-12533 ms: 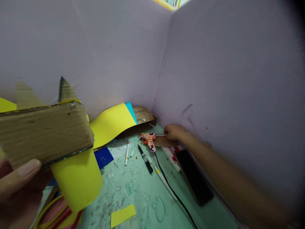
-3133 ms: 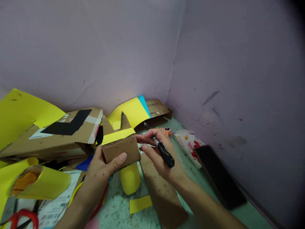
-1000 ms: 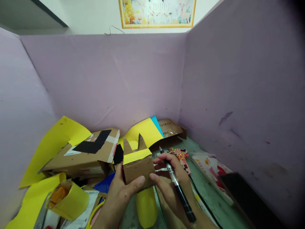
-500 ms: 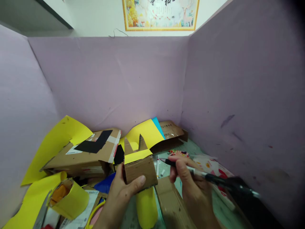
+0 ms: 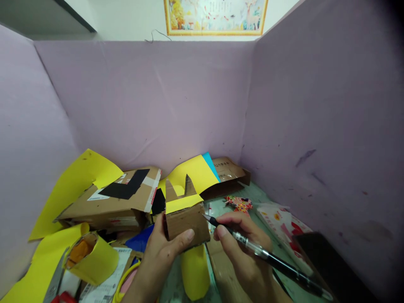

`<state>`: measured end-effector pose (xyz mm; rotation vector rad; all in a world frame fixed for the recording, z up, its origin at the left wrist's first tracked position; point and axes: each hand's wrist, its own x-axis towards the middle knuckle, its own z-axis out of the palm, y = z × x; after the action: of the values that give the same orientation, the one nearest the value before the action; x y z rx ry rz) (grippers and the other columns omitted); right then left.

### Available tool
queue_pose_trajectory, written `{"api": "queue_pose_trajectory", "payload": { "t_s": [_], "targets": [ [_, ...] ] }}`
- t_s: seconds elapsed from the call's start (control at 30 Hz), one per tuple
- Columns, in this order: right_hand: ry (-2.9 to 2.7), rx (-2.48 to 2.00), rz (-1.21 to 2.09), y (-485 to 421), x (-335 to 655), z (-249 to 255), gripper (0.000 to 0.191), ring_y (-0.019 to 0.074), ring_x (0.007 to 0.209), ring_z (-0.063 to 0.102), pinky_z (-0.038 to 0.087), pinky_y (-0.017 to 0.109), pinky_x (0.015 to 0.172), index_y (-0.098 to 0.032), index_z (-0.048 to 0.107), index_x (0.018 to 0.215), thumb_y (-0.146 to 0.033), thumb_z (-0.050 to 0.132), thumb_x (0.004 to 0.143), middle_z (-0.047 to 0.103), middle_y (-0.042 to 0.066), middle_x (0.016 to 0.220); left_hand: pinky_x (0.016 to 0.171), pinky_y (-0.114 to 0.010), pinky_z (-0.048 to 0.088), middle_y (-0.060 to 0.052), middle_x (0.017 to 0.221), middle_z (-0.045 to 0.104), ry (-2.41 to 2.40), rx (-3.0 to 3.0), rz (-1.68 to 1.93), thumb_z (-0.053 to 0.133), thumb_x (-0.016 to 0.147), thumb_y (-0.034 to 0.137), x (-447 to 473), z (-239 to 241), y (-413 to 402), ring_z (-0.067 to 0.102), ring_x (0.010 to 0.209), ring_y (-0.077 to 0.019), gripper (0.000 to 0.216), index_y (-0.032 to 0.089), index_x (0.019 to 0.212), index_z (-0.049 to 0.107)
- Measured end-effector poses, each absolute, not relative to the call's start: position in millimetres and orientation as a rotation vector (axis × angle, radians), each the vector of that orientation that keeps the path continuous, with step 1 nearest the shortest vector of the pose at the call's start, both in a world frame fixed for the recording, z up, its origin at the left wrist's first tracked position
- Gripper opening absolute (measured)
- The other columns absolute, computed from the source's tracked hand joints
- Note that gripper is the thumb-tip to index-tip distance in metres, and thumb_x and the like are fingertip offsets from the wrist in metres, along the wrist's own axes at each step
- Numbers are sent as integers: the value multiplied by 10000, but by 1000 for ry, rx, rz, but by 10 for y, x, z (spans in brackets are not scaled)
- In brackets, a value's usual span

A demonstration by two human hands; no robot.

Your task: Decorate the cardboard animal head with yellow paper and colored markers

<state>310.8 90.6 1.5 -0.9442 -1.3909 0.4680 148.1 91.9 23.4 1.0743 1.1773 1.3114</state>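
My left hand (image 5: 164, 250) is closed round a small cardboard box (image 5: 187, 221) with a yellow paper top and two pointed cardboard ears; a yellow paper tube (image 5: 195, 271) hangs below it. My right hand (image 5: 244, 248) grips a black pen (image 5: 268, 257). The pen's tip points left and almost touches the box's right edge.
Purple partition walls (image 5: 158, 97) enclose a green desk. Flattened cardboard boxes (image 5: 120, 200), yellow paper sheets (image 5: 78, 181), a yellow paper roll (image 5: 91, 259), a patterned glue gun (image 5: 239, 204), a printed packet (image 5: 279, 221) and a black phone (image 5: 331, 265) lie around.
My right hand has swung the pen round and brought it in to the left, so its tip now sits at the box's right edge. The box has hardly moved.
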Motion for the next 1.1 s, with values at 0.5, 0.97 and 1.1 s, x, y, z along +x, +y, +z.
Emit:
{"api": "queue_pose_trajectory", "payload": {
  "t_s": [0.5,0.97,1.1],
  "targets": [
    [-1275,-907,431,902,3248,135,26,131,527,563,434,235,479,-224,620,798,-241,605,785,612,-21,615,870,-398,475,-122,1166,653,1228,1136,1255,768,638,361,1454,216,929,607,1056,-320,755,173,1274,407],
    [-1126,-808,536,892,3305,296,31,125,515,528,443,285,513,-226,572,756,-230,550,778,565,-23,616,925,-426,436,-79,1191,637,1356,1220,1181,749,671,425,1444,225,917,561,1121,-320,613,220,1190,495],
    [-1148,-802,584,911,3265,252,43,125,535,550,451,276,506,-221,565,780,-255,541,787,593,-14,659,922,-418,439,-67,1190,638,1358,1212,1173,750,673,421,1448,212,920,566,1114,-307,618,233,1200,488]
  ]
}}
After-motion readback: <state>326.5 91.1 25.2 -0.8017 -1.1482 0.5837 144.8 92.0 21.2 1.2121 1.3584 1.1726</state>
